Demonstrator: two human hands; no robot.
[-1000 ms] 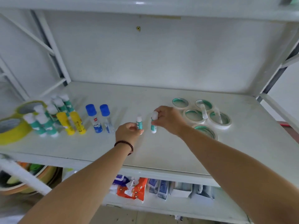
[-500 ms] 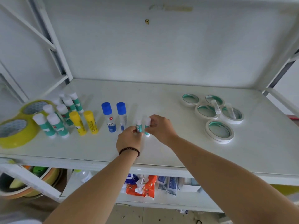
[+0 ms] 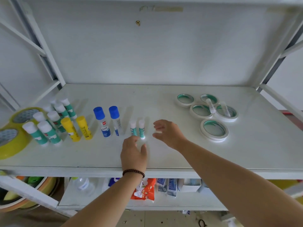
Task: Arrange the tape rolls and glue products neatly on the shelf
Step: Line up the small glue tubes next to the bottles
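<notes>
Now both the left hand (image 3: 133, 150) and right hand (image 3: 165, 131) hover loose-fingered, holding nothing; best leave the two small glue sticks (image 3: 137, 130) upright, avoiding knocking them.

No text legible anywhere. Blue-cap glue bottle (image 3: 102, 122) has a small red logo + blue label w/ white print, too blurred to read. Yellow glue stick (image 3: 84, 127) shows dark print, unreadable. Orange packet (image 3: 145, 189) on lower shelf has printed graphics, also unreadable.
</notes>
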